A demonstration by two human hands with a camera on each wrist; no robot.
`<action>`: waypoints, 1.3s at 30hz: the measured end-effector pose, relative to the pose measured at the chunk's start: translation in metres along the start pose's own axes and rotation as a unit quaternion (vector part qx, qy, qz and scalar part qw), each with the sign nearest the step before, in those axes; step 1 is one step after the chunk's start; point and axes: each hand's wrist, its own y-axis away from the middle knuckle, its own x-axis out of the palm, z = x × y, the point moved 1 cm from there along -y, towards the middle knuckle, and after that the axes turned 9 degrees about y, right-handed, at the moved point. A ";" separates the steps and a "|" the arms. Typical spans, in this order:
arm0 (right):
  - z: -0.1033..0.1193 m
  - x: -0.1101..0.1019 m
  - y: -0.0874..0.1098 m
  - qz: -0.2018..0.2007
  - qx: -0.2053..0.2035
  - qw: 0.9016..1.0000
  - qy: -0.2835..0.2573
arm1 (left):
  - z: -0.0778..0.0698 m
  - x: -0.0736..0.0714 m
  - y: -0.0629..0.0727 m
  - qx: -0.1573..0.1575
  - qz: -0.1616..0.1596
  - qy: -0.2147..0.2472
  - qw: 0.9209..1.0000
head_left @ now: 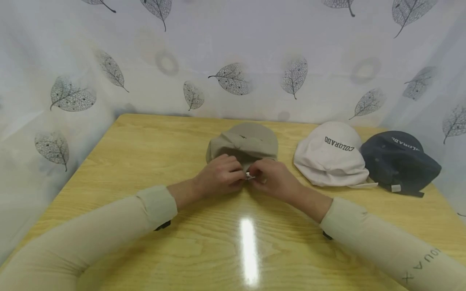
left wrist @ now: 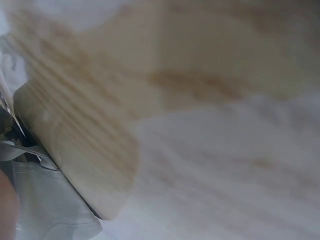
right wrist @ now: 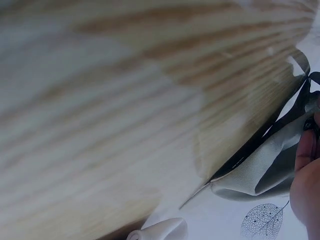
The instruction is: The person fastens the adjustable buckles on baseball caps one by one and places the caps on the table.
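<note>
A khaki cap (head_left: 251, 135) sits near the middle of the table, its back opening toward me. My left hand (head_left: 220, 176) holds the left part of the cap's back strap with curled fingers. From the other side, my right hand (head_left: 274, 178) pinches the strap by a small pale, shiny piece, perhaps its buckle (head_left: 249, 176). Both hands nearly meet there, hiding most of the strap. In the left wrist view, the cap (left wrist: 55, 200) and a loop of strap (left wrist: 30, 150) show at the left edge. The right wrist view catches the cap's side (right wrist: 255, 167) beside my fingers.
To the right stands a white cap (head_left: 329, 155) lettered COLORADO, its strap end lying on the wooden table (head_left: 145, 157). A dark navy cap (head_left: 400, 161) touches its right side. A leaf-patterned white curtain (head_left: 255, 52) hangs behind and around the table.
</note>
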 end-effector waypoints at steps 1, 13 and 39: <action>0.000 0.000 0.000 0.003 0.019 1.000 -0.006 | -0.001 0.000 0.000 -0.011 0.003 -0.004 1.000; 0.004 0.001 0.005 0.006 0.086 0.995 -0.041 | -0.003 -0.004 0.003 -0.049 0.053 -0.047 0.996; 0.002 0.006 0.005 -0.031 -0.066 0.996 0.058 | 0.000 -0.001 0.001 -0.009 0.031 -0.041 0.999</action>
